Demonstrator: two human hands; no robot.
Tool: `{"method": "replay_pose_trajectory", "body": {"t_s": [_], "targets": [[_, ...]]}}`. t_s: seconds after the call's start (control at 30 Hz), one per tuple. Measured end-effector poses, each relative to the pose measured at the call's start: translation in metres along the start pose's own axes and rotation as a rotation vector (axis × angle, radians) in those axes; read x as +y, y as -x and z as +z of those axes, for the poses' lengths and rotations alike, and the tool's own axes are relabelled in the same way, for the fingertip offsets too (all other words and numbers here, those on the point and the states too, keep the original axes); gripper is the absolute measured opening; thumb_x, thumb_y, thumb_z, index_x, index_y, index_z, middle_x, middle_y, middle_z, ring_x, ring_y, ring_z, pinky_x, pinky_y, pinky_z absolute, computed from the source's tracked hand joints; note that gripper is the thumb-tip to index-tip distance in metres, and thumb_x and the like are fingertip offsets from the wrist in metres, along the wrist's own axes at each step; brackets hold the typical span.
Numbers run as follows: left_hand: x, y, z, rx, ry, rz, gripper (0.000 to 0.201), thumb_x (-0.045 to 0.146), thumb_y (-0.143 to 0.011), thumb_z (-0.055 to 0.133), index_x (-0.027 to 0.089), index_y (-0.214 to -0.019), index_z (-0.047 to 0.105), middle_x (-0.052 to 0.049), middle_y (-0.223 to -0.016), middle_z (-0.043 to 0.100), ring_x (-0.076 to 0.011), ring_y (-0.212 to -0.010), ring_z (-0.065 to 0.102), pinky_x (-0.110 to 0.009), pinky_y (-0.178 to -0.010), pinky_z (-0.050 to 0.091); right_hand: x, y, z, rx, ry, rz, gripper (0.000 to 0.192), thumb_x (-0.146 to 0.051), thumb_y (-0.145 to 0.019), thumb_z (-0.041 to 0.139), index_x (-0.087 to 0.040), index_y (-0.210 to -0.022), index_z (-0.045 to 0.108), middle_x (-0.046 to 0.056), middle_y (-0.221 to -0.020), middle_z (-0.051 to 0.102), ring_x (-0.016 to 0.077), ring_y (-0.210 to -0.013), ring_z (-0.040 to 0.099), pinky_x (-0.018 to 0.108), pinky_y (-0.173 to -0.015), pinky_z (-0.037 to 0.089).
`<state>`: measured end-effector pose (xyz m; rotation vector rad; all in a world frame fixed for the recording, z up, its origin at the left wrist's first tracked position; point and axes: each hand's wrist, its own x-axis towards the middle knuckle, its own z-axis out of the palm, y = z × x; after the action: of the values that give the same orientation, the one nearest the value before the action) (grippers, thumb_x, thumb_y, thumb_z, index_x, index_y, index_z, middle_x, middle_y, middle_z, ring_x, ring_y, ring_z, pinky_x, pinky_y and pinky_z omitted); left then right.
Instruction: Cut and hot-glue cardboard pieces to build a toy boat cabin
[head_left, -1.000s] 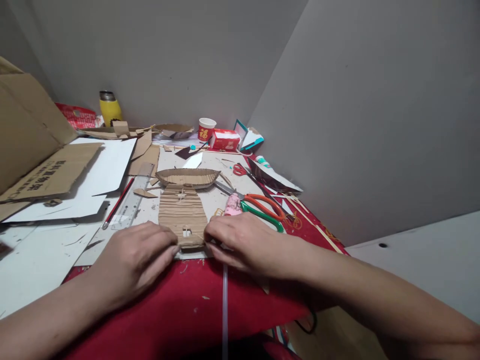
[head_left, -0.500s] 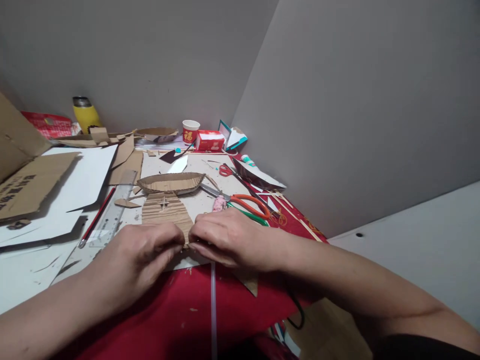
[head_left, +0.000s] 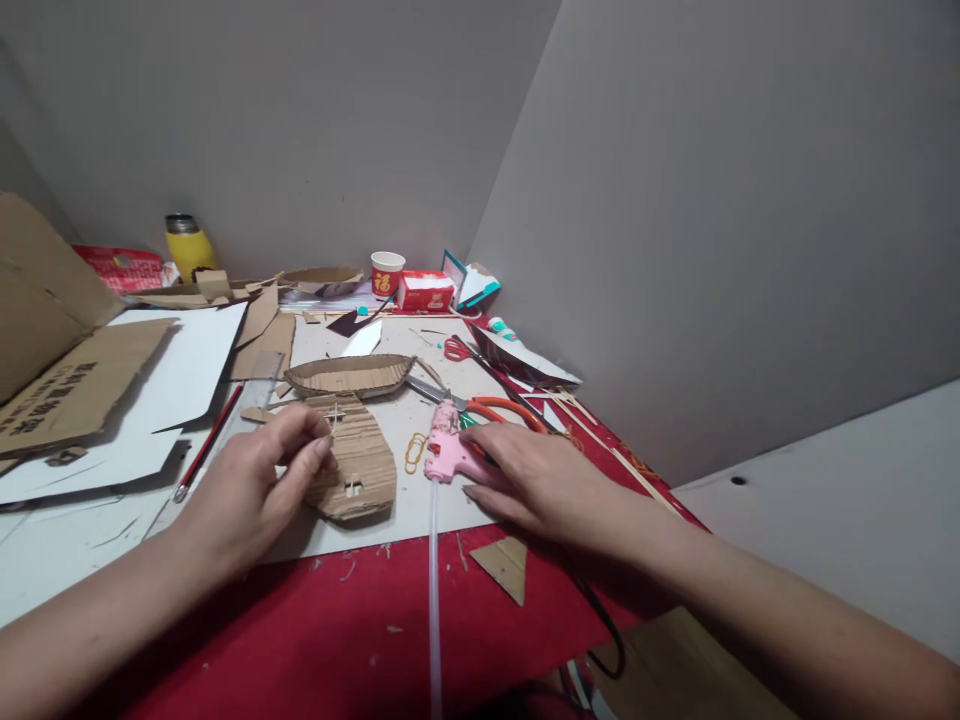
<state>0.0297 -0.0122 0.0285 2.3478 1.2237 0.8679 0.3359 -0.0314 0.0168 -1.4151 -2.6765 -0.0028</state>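
Observation:
My left hand (head_left: 262, 480) is over the left side of a ribbed cardboard piece (head_left: 367, 460), with fingers curled toward the thumb. Anything between those fingertips is too small to make out. The piece lies flat and has two small cut-out openings with thin crossed sticks. My right hand (head_left: 532, 475) reaches around the handle of a pink hot glue gun (head_left: 445, 445), thumb and fingers apart. A long clear glue stick (head_left: 433, 590) extends from the gun's back toward me. Just behind the cardboard piece stands a boat-shaped cardboard hull (head_left: 352, 375).
Orange-handled scissors (head_left: 506, 405) lie beyond the glue gun, and red-handled scissors (head_left: 457, 348) farther back. A yellow rubber band (head_left: 415, 453) is beside the gun. On the left are a ruler (head_left: 259, 385), a pencil (head_left: 210, 440) and cardboard sheets (head_left: 82, 385). A paper cup (head_left: 387, 275) stands at the back.
Both hands have come away from the near edge of the cardboard piece. My right hand moved right to the glue gun; my left hand moved left and slightly up. The second opening now shows.

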Motion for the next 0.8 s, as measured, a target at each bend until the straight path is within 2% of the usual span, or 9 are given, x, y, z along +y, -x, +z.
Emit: {"method": "replay_pose_trajectory", "body": {"t_s": [0.13, 0.27, 0.37, 0.43, 0.5, 0.53, 0.6, 0.7, 0.8], "targets": [[-0.005, 0.005, 0.012, -0.103, -0.032, -0.044, 0.018, 0.029, -0.096, 0.037, 0.021, -0.085, 0.049, 0.001, -0.071, 0.059, -0.0159, -0.063, 0.058, -0.030, -0.061, 0.044, 0.000, 0.000, 0.004, 0.055, -0.004, -0.040, 0.024, -0.030, -0.097, 0.043, -0.014, -0.110, 0.055, 0.013, -0.099, 0.067, 0.0244, -0.087, 0.065, 0.035, -0.071, 0.050], [-0.006, 0.010, 0.017, -0.168, -0.057, -0.073, 0.019, 0.029, -0.097, 0.034, 0.022, -0.084, 0.047, 0.001, -0.070, 0.057, -0.0163, -0.062, 0.056, -0.029, -0.060, 0.041, 0.007, 0.007, -0.002, 0.085, -0.190, 0.006, 0.027, -0.030, -0.094, 0.050, -0.016, -0.117, 0.053, 0.012, -0.104, 0.067, 0.0215, -0.083, 0.065, 0.034, -0.069, 0.051], [-0.007, 0.011, 0.019, -0.180, -0.076, -0.056, 0.021, 0.029, -0.097, 0.033, 0.022, -0.083, 0.046, 0.001, -0.068, 0.056, -0.0168, -0.061, 0.055, -0.029, -0.058, 0.038, 0.015, 0.012, -0.010, 0.246, -0.521, 0.131, 0.031, -0.034, -0.087, 0.060, -0.020, -0.115, 0.054, 0.010, -0.107, 0.066, 0.0209, -0.085, 0.065, 0.032, -0.067, 0.052], [-0.008, 0.011, 0.021, -0.182, -0.082, -0.049, 0.020, 0.029, -0.097, 0.034, 0.022, -0.083, 0.046, 0.001, -0.068, 0.056, -0.0168, -0.060, 0.055, -0.028, -0.057, 0.037, 0.019, 0.014, -0.017, 0.378, -0.834, 0.283, 0.031, -0.038, -0.084, 0.062, -0.022, -0.110, 0.055, 0.007, -0.094, 0.068, 0.0190, -0.074, 0.065, 0.028, -0.058, 0.050], [-0.010, 0.012, 0.022, -0.181, -0.085, -0.052, 0.019, 0.029, -0.097, 0.035, 0.022, -0.084, 0.047, 0.001, -0.068, 0.056, -0.0168, -0.059, 0.054, -0.028, -0.056, 0.037, 0.020, 0.014, -0.022, 0.443, -1.139, 0.396, 0.032, -0.046, -0.082, 0.060, -0.022, -0.104, 0.055, 0.003, -0.075, 0.065, 0.0161, -0.057, 0.060, 0.027, -0.049, 0.046], [-0.011, 0.012, 0.023, -0.179, -0.085, -0.053, 0.019, 0.029, -0.097, 0.035, 0.022, -0.083, 0.047, 0.001, -0.067, 0.056, -0.0167, -0.059, 0.054, -0.028, -0.056, 0.036, 0.019, 0.013, -0.024, 0.419, -1.248, 0.423, 0.034, -0.049, -0.081, 0.060, -0.022, -0.100, 0.055, 0.001, -0.067, 0.062, 0.0147, -0.050, 0.056, 0.026, -0.046, 0.043], [-0.012, 0.012, 0.024, -0.180, -0.083, -0.049, 0.019, 0.029, -0.097, 0.036, 0.022, -0.084, 0.048, 0.001, -0.067, 0.056, -0.0167, -0.060, 0.055, -0.028, -0.057, 0.037, 0.014, 0.009, -0.023, 0.234, -1.329, 0.450, 0.038, -0.055, -0.080, 0.060, -0.019, -0.092, 0.055, -0.001, -0.057, 0.057, 0.0118, -0.043, 0.048, 0.024, -0.042, 0.036], [-0.014, 0.013, 0.025, -0.183, -0.085, -0.031, 0.020, 0.028, -0.097, 0.036, 0.022, -0.085, 0.051, 0.000, -0.071, 0.058, -0.0168, -0.063, 0.055, -0.028, -0.060, 0.038, 0.002, 0.001, -0.017, -0.095, -1.226, 0.439, 0.043, -0.060, -0.081, 0.058, -0.018, -0.076, 0.051, -0.004, -0.051, 0.048, 0.0080, -0.042, 0.039, 0.021, -0.040, 0.027], [-0.015, 0.013, 0.027, -0.178, -0.098, -0.022, 0.021, 0.028, -0.097, 0.036, 0.022, -0.084, 0.052, 0.000, -0.072, 0.058, -0.0169, -0.064, 0.055, -0.028, -0.060, 0.038, -0.010, -0.008, -0.013, -0.193, -1.089, 0.306, 0.044, -0.059, -0.083, 0.057, -0.019, -0.068, 0.046, -0.004, -0.058, 0.043, 0.0082, -0.050, 0.038, 0.021, -0.045, 0.029]]}}
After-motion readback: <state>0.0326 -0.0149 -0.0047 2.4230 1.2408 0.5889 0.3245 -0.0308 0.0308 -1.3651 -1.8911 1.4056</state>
